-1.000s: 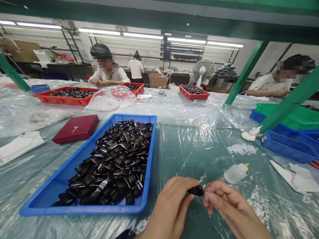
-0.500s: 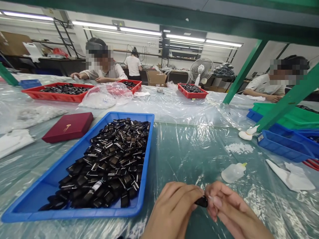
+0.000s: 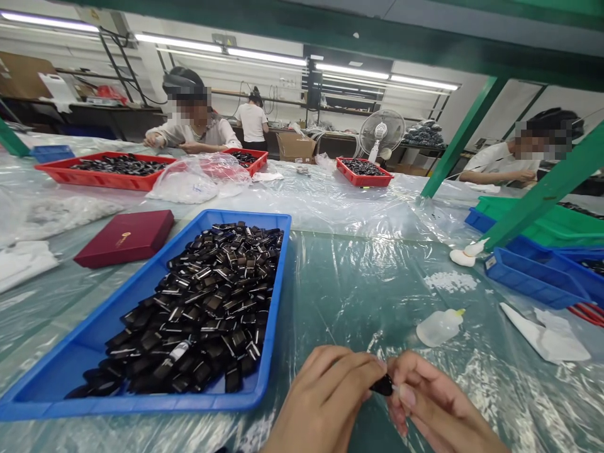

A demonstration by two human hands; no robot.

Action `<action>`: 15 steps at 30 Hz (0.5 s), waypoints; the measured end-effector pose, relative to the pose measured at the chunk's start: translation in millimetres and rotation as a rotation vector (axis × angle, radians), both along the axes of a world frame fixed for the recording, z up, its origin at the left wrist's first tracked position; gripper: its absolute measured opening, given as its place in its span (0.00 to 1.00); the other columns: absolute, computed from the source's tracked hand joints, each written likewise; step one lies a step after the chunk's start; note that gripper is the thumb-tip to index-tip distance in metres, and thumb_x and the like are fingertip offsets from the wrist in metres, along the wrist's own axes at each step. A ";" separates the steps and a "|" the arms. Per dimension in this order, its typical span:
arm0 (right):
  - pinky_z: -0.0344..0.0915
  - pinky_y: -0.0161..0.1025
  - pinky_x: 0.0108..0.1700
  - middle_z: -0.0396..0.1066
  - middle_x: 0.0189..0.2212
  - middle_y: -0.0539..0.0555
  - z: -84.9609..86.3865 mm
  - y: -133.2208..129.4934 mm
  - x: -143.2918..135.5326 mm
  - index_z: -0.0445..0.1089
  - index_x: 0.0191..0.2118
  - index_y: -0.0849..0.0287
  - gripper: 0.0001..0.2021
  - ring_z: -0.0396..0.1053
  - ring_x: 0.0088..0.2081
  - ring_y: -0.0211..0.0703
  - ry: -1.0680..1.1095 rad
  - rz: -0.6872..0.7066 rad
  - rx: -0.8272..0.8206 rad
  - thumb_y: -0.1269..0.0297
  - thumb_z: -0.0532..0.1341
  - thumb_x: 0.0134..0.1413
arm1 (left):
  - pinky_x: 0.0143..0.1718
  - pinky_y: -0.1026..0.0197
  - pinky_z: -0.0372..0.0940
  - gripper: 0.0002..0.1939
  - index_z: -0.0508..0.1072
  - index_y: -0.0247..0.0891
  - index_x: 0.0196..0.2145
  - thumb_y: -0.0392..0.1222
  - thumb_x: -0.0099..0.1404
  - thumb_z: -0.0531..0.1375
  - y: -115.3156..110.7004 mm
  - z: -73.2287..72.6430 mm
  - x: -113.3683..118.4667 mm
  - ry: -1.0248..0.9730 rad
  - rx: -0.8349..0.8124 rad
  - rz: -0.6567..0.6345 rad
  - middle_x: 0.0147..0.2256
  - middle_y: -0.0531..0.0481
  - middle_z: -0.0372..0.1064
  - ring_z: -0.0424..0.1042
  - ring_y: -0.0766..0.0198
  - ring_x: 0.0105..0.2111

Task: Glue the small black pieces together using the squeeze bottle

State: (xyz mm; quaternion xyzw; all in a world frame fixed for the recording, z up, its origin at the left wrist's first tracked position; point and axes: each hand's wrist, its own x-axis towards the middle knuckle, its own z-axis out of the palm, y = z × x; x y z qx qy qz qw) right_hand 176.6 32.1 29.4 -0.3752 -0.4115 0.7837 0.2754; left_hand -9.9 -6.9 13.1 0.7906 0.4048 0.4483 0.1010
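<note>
My left hand (image 3: pixel 325 393) is closed around a small glossy black piece (image 3: pixel 383 384), whose rounded end sticks out past the fingertips. Against that end, my right hand (image 3: pixel 436 402) is closed in a pinch on a tiny whitish piece (image 3: pixel 395 389), mostly covered by the fingers. Left of my hands, a blue tray (image 3: pixel 278 302) holds a heap of similar black pieces (image 3: pixel 212 302). Just beyond my right hand lies a translucent squeeze bottle (image 3: pixel 438 328) with a yellowish tip. Farther back is a scatter of small white bits (image 3: pixel 450 282).
A dark red box (image 3: pixel 125 238) lies left of the tray. White tissue (image 3: pixel 547 333), blue bins (image 3: pixel 538 277) and a green post (image 3: pixel 547 189) stand to the right. Red trays (image 3: pixel 104 173) sit across the table, where co-workers (image 3: pixel 193 126) sit.
The black piece and the whitish piece are closer together, with the right fingertips shifted slightly left. The view has moved a little; the trays and bottle otherwise stay put.
</note>
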 end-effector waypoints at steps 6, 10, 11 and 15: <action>0.67 0.25 0.38 0.67 0.34 0.48 6.5 0.0 -0.3 0.66 0.39 0.55 0.16 0.67 0.33 0.27 0.013 0.023 -0.004 0.53 0.68 0.51 | 0.43 0.58 0.70 0.14 0.63 0.39 0.56 0.34 0.76 0.48 -0.2 -3.9 0.9 0.017 0.052 0.000 0.47 0.44 0.75 0.72 0.58 0.43; 0.67 0.24 0.39 0.69 0.35 0.48 7.6 3.1 4.5 0.69 0.39 0.56 0.14 0.69 0.32 0.26 0.006 0.075 -0.053 0.55 0.69 0.51 | 0.41 0.59 0.72 0.13 0.64 0.36 0.54 0.34 0.75 0.49 -1.0 -2.9 0.1 0.029 0.108 -0.027 0.45 0.44 0.75 0.72 0.59 0.41; 0.67 0.25 0.39 0.69 0.34 0.48 7.3 3.9 5.5 0.69 0.38 0.57 0.14 0.69 0.32 0.26 0.003 0.083 -0.064 0.55 0.69 0.50 | 0.41 0.59 0.72 0.13 0.64 0.36 0.55 0.34 0.75 0.50 -0.6 -1.8 0.0 0.036 0.109 -0.034 0.45 0.44 0.76 0.72 0.59 0.40; 0.66 0.25 0.36 0.65 0.28 0.46 4.2 3.5 3.5 0.68 0.34 0.59 0.18 0.67 0.30 0.26 -0.017 0.044 -0.067 0.53 0.72 0.44 | 0.38 0.61 0.73 0.13 0.63 0.37 0.55 0.35 0.75 0.51 0.7 3.7 1.3 0.046 0.134 -0.024 0.43 0.46 0.77 0.74 0.60 0.36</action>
